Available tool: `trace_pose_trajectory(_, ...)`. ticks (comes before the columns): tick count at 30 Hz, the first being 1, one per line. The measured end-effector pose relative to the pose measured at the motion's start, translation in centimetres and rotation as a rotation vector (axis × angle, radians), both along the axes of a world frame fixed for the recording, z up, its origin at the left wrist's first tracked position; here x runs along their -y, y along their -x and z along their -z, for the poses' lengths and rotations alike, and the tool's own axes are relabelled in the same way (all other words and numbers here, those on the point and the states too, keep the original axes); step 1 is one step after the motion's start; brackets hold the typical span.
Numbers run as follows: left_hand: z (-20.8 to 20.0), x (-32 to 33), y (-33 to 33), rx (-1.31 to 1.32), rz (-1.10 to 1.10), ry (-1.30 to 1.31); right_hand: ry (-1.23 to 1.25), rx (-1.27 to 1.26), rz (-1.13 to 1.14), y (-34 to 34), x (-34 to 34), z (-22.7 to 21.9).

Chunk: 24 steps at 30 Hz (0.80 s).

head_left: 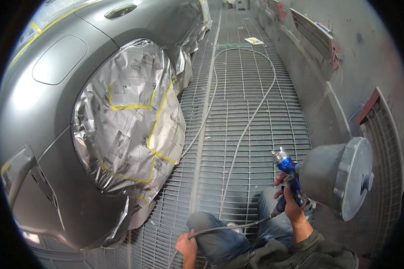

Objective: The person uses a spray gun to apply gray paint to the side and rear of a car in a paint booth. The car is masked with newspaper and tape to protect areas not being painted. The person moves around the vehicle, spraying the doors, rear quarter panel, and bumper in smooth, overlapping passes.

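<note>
My right hand point(292, 204) is wrapped round the grip of a blue and silver paint spray gun point(293, 181). A large grey paint cup point(327, 175) with a round lid is fixed to the gun and tips out to the right. From the bottom of the grip runs a grey air hose point(238, 227) across my knees. My left hand point(186, 243) is closed on that hose, low in the picture beside my knee. To the left stands a grey car point(58, 125), its wheel covered with newspaper masking point(125, 130) and yellow tape. Gun and car are well apart.
The hose loops far forward over the metal floor grating point(251, 112). A small white and yellow sheet point(254, 41) lies on it ahead. Along the right wall point(368, 54) are a tilted panel with slats point(314, 33) and a red-edged mesh frame point(381, 143).
</note>
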<state>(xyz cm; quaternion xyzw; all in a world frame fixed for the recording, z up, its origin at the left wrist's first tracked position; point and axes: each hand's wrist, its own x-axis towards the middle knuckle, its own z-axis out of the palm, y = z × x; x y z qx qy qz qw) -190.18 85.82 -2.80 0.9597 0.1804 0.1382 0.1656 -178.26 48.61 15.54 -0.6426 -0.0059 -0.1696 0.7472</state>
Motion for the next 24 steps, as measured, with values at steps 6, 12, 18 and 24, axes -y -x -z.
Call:
trace_pose_trajectory(6,2.5,-0.5,-1.1,0.115,0.019,-0.017,-0.138,0.032,0.022,0.3,1.3,5.6)
trace_pose_trajectory(12,1.3,2.3,0.4,0.132,0.112,0.001,-0.083,0.093,0.014,0.6,3.6,2.7)
trace_pose_trajectory(18,2.2,1.6,-0.2,0.069,0.129,-0.047,-0.196,0.099,-0.011,1.0,5.6,4.2)
trace_pose_trajectory(24,2.5,0.9,-0.6,-0.029,0.162,-0.04,-0.229,0.062,-0.041,1.1,6.3,5.2)
